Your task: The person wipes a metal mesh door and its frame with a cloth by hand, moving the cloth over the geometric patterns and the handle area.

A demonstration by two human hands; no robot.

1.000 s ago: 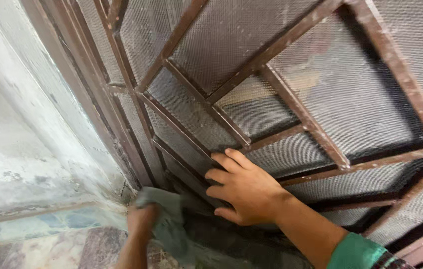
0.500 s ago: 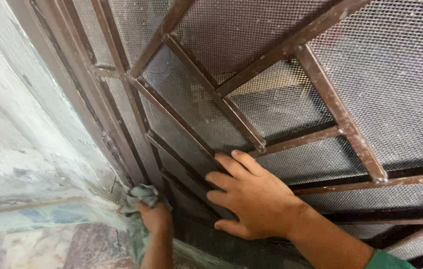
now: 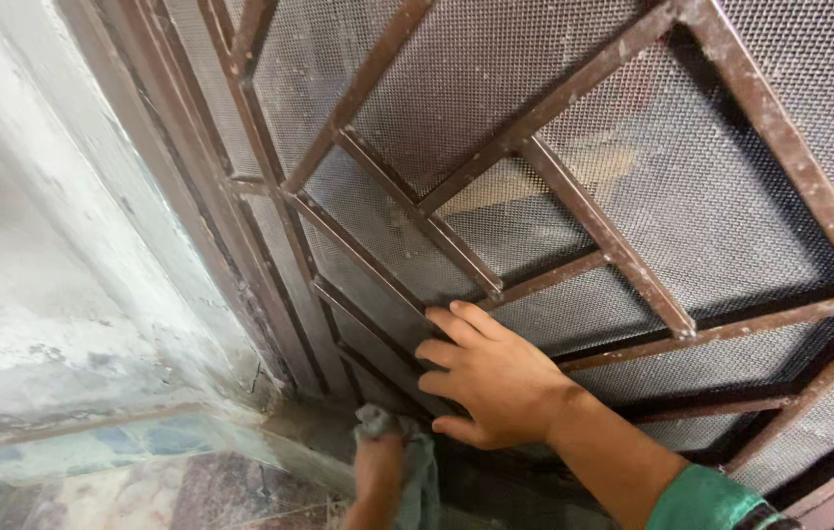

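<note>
My right hand [image 3: 491, 376] lies flat, fingers spread, against the lower part of a brown metal grille door [image 3: 574, 196] backed with fine wire mesh. Its sleeve is green. My left hand [image 3: 379, 469] is lower, at the foot of the door, closed around a grey-green cloth [image 3: 419, 461] that presses on the bottom bars near the sill.
A rough, pale plastered wall [image 3: 53, 294] stands at the left, meeting the door frame [image 3: 191, 186]. Below it runs a blue-green tiled skirting [image 3: 93, 447] and a mottled stone floor [image 3: 181, 496].
My left hand has slid the cloth to the right along the bottom of the door, away from the wall corner. My right hand has stayed pressed on the mesh.
</note>
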